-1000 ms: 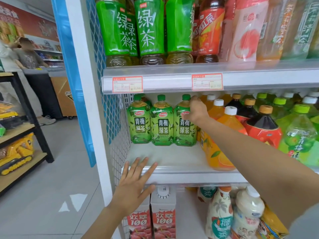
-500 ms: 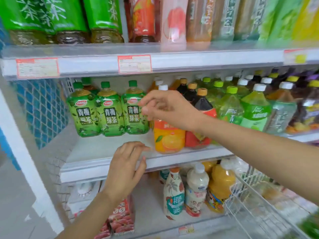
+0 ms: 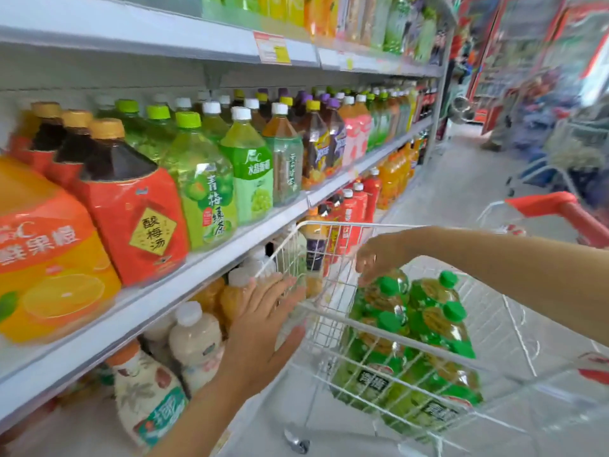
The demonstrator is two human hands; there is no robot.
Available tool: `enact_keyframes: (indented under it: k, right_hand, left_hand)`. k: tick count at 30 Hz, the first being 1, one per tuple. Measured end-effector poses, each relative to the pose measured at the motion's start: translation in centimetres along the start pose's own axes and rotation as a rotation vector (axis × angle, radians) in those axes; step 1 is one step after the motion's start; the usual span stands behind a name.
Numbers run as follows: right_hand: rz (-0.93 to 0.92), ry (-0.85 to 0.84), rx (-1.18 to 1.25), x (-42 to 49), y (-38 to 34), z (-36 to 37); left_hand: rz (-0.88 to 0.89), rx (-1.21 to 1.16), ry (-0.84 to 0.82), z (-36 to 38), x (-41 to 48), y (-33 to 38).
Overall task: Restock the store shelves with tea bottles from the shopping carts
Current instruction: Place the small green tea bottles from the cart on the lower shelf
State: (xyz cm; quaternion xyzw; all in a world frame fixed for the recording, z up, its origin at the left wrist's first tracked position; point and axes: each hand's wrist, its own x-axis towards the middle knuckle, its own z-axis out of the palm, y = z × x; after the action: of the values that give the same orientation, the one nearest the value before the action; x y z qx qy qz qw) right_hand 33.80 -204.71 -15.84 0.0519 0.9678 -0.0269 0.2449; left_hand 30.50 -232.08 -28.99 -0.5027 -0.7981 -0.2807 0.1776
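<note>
A white wire shopping cart (image 3: 333, 316) with a red handle stands beside the shelves, at lower right. Several green-capped green tea bottles (image 3: 425, 328) lie stacked inside it. My right hand (image 3: 379, 250) reaches down into the cart, fingers curled just over the cap of the topmost bottle (image 3: 384, 291); whether it grips the bottle I cannot tell. My left hand (image 3: 263, 321) rests with spread fingers against the cart's near corner. The middle shelf (image 3: 211, 258) carries rows of orange, red and green drink bottles.
The lower shelf holds milky and orange drinks (image 3: 194, 338) right behind my left hand. The aisle floor (image 3: 461, 179) runs on to the right. A second cart (image 3: 543, 173) and blurred store fixtures stand far right.
My view has swung right from the shelf to the cart. My right hand left the shelf's green bottles and dropped into the cart. My left hand moved from the shelf edge to the cart corner.
</note>
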Motion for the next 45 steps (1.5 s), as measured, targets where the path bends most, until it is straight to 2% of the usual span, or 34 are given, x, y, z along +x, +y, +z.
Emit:
enact_keyframes:
  k: [3,7,11,16,20,23,26,28,30,35,38,40,42,44,45]
  right_hand:
    - [0.106,-0.103,0.198,-1.1,1.4,1.8]
    - [0.15,0.001,0.288,-1.5,1.6,2.6]
    - [0.162,0.037,0.333,-1.8,1.1,2.4]
    - [0.115,0.107,0.365,-2.2,0.9,2.0]
    - [0.057,0.236,0.35,-4.0,0.9,-1.5]
    - [-0.004,0.327,0.398,-6.1,0.4,-5.3]
    - [-0.084,0.434,0.449,-7.9,-0.3,-8.5]
    - [-0.153,0.452,0.52,-8.7,-0.7,-10.0]
    - [-0.206,0.463,0.56,-9.0,-1.2,-10.7]
    - [-0.315,0.553,0.695,-7.4,-0.6,-9.8]
    - [-0.254,0.507,0.828,-5.7,1.8,-8.0]
    - [-0.123,0.402,0.664,-4.0,4.0,-5.8]
    - [0.003,0.201,0.441,-2.2,5.6,-3.0]
    - [0.091,0.069,0.339,-0.8,6.4,-0.7]
    - [0.109,0.054,0.325,-0.2,6.5,0.2]
  left_hand:
    - [0.056,-0.036,0.025,0.2,0.3,-0.8]
    - [0.099,-0.094,-0.002,-0.2,0.6,-1.5]
    - [0.114,-0.138,-0.006,-0.5,0.7,-1.6]
    - [0.105,-0.126,-0.024,-0.7,0.9,-1.7]
    - [0.109,-0.154,-0.028,-1.5,2.3,-0.9]
    - [-0.003,-0.29,-0.083,-2.7,5.0,0.5]
    - [-0.201,-0.655,-0.187,-3.8,8.6,2.8]
    - [-0.292,-0.776,-0.232,-3.8,10.9,3.9]
    - [-0.344,-0.823,-0.197,-3.4,12.6,4.2]
    - [-0.408,-0.825,0.028,-3.6,13.7,3.2]
    - [-0.414,-0.739,0.139,-4.3,13.1,2.5]
    - [-0.425,-0.715,0.187,-4.8,13.0,2.0]
    - [-0.435,-0.728,0.219,-5.4,13.1,1.7]
    - [-0.431,-0.739,0.235,-5.9,13.2,1.7]
    - [-0.428,-0.738,0.238,-6.0,13.1,1.7]
